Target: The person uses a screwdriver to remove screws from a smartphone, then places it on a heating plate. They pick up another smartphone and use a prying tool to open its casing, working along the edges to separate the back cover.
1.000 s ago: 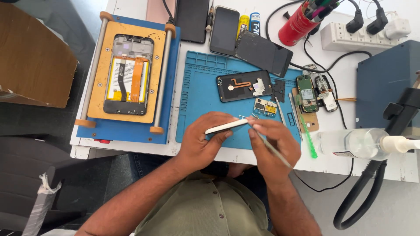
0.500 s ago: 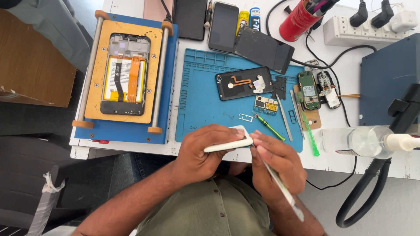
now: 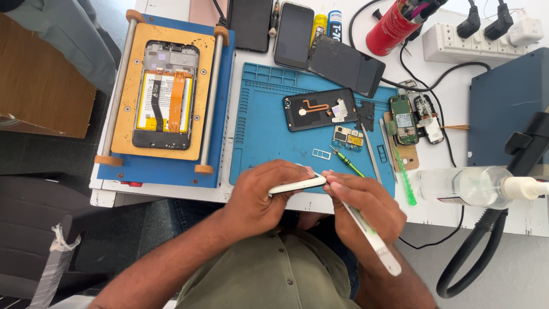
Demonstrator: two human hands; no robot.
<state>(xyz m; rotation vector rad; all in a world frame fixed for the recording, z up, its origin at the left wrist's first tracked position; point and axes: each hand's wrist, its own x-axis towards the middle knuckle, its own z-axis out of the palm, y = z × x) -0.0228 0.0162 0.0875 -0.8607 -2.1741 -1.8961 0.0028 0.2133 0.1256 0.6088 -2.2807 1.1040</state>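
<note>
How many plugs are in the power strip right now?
3. All sit in the white power strip at the top right: two black plugs and a white one at its end.

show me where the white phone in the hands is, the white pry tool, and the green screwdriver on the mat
white phone (image 3: 297,185), head view, on its visible edge between the hands
white pry tool (image 3: 374,245), head view, mid-blade below the right hand
green screwdriver (image 3: 350,164), head view, middle of its shaft

This is a phone repair workshop: a blue repair mat (image 3: 263,131) lies on the white table (image 3: 452,209), an opened phone sits clamped in a screen-separator jig (image 3: 166,94) left of the mat (battery and flex cables exposed), and loose circuit boards (image 3: 403,120) lie at the mat's right edge.
</note>
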